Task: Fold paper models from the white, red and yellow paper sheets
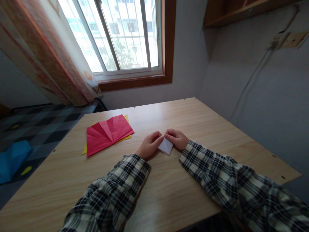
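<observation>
Right, both hands are down on the wooden desk (183,199) and meeting over a small folded white paper (165,146). The left hand (150,145) pinches its left edge, the right hand (177,138) pinches the upper right — paper lying flat between the fingertips, its point towards the person, equally near both. Well off to the left of the grip lies a creased red sheet (107,133) on a yellow sheet (84,149) — no containers in sight.

small white folded paper (165,146), flat on table, pinched
</observation>
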Available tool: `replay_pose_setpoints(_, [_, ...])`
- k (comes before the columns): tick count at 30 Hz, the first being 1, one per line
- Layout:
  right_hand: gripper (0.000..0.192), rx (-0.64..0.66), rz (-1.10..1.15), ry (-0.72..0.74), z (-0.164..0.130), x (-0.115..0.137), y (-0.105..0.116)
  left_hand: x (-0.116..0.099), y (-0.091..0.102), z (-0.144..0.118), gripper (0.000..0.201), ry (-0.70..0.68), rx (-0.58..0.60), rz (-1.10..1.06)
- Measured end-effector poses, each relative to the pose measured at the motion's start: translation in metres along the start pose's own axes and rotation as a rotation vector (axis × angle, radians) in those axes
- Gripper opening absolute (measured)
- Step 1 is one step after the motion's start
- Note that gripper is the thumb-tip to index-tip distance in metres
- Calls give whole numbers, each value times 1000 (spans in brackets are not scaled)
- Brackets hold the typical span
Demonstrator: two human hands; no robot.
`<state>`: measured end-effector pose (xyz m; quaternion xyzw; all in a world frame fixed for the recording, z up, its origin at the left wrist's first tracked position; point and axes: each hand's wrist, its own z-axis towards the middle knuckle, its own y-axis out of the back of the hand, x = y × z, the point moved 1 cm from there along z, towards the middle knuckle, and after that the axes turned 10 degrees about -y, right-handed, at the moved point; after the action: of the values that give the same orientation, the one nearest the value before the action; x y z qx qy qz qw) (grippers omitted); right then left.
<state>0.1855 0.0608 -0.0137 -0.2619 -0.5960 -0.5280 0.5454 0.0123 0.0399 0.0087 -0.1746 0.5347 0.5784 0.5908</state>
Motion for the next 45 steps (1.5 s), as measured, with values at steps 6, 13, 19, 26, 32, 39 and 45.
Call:
replay_pose_setpoints(6, [39,13,8,-5,2,-4,-1,2,-1,1,39,5,39,40])
replay_pose_setpoints(13, [39,23,21,-10,3,-4,-2,1,-1,1,38,26,42,10])
replay_pose_setpoints(19, [36,-42,30,-18,4,-4,-2,3,-2,1,34,11,-29,15])
replay_pose_setpoints(26, [34,-117,-6,-24,3,-5,-2,2,-1,1,32,-21,-83,70])
replay_pose_setpoints(32, [34,-203,-4,-14,2,-5,-2,1,-1,0,30,-29,-133,91])
replay_pose_setpoints(39, [34,-285,37,-51,2,-5,0,3,0,0,27,-21,-264,116])
replay_pose_setpoints(45, [29,-369,36,-16,2,-6,1,7,2,0,25,-33,-357,136])
